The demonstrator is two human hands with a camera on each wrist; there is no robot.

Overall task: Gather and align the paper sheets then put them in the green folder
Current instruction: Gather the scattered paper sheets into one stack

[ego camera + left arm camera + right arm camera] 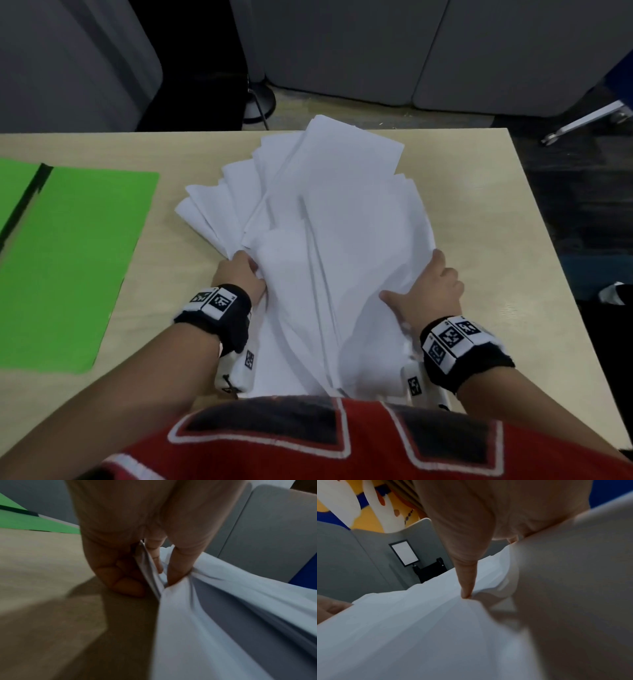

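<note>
A loose, fanned pile of white paper sheets [329,212] lies in the middle of the table, bunched and bowed up between my hands. My left hand [241,272] pinches the pile's left edge, thumb on top and fingers beneath, as the left wrist view shows with the paper sheets [214,615] creased at the thumb [178,566]. My right hand [430,287] grips the right edge, its thumb [467,582] pressing down on the paper sheets [411,628]. The green folder [75,260] lies open flat at the table's left, apart from the pile; the green folder [34,523] shows far left.
The wooden table [486,219] has its far edge just beyond the pile and its right edge close to my right hand. Grey partition panels [342,48] stand behind it. A black chair or stand [191,61] sits past the far edge.
</note>
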